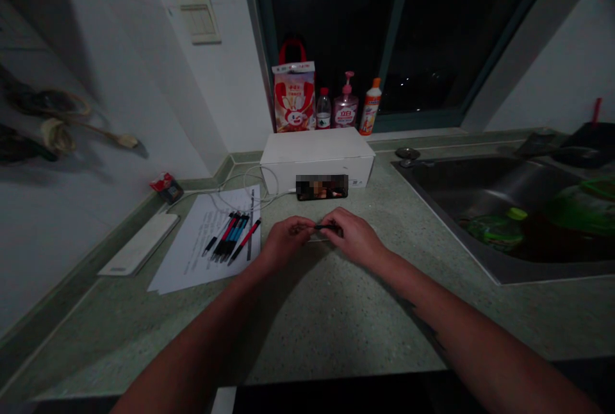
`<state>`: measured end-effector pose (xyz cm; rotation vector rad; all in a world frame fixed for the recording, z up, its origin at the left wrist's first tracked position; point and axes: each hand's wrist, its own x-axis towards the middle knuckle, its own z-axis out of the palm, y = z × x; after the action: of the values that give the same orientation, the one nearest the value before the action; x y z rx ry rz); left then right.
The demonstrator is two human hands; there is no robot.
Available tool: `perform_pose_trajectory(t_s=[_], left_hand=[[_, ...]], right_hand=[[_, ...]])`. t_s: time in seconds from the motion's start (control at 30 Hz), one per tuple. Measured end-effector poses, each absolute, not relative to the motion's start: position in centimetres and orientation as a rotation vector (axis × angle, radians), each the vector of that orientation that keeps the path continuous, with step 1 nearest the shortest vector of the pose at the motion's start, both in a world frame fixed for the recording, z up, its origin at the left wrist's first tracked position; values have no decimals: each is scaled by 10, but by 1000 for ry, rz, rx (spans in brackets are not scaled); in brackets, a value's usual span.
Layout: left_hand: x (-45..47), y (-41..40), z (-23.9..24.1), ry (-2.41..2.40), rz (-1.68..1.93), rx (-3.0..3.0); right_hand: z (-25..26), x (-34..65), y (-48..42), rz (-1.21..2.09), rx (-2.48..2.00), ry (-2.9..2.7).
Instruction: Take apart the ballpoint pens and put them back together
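My left hand [288, 240] and my right hand [354, 234] meet over the middle of the counter, both with fingers pinched. Between their fingertips is a slim black pen-like piece [327, 227]. The right hand grips most of its length, and the left fingertips close on its left end. What else the fingers may cover is hidden. Several pens [233, 234], in black, blue and red, lie on printed paper sheets [192, 260] to the left. Just beyond my hands, a phone [321, 188] leans on its side against a white box [312, 148].
A white cable [235, 186] loops from the phone toward a flat white power bank-like slab [139, 247]. At right, a steel sink [456, 234] holds green plastic bottles. A red bag [294, 103] and several bottles line the windowsill. The counter's front edge lies beneath my forearms.
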<state>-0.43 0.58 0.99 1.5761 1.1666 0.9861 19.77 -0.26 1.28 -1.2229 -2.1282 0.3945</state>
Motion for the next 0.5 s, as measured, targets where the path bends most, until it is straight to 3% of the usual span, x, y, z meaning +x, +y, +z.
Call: perform_pose_trajectory(t_s=[0.5], left_hand=[[-4,2,19,1204,1004,1537]], right_hand=[[14,197,-5,389,-1163,-2115]])
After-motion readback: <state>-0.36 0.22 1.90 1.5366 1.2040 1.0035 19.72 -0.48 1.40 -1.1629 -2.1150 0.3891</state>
